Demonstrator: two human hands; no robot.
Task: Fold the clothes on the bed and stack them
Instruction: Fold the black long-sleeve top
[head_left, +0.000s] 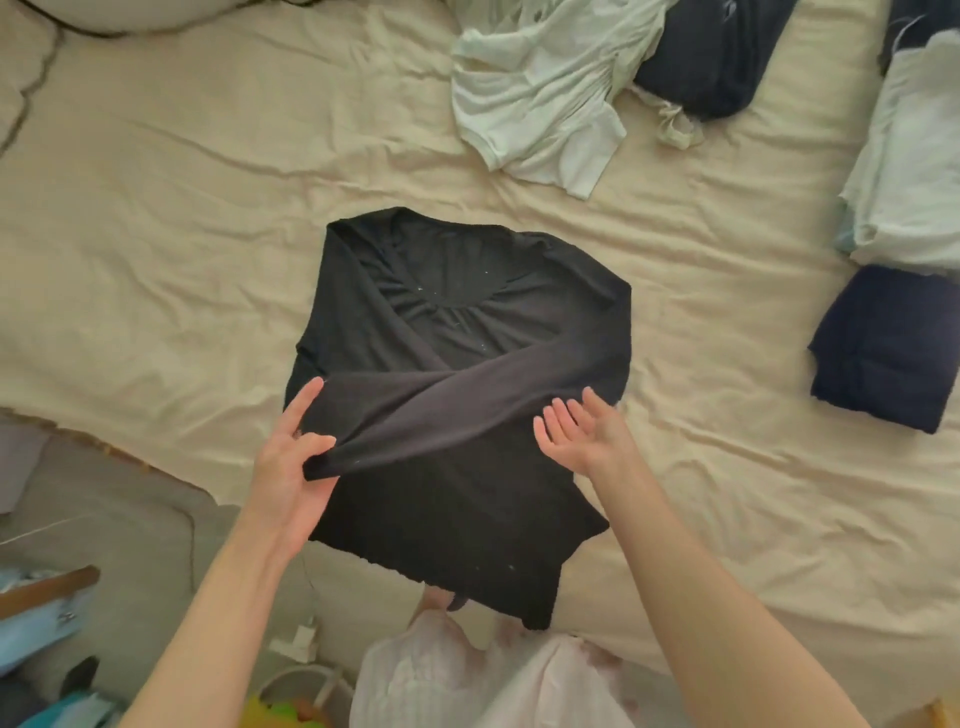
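**Black top half folded, pale garment still waiting**

A black long-sleeved top (457, 395) lies flat on the cream bedsheet (156, 260) at the centre of the frame, its hem hanging just over the bed's near edge. Both sleeves are crossed over the chest. The left hand (291, 467) pinches the cuff of the upper sleeve between thumb and fingers. The right hand (582, 436) hovers open just beside the top's right edge, fingers straight and holding nothing.

Judging by the layout, the job is partly done. At the right edge of the frame sit a folded navy garment (883, 348) and a folded pale green one (909, 171), and another dark folded piece (711, 57) lies at upper right. A crumpled pale green garment (540, 93) at upper centre is still unfolded. The black top likely still needs its body folded before it is stacked.
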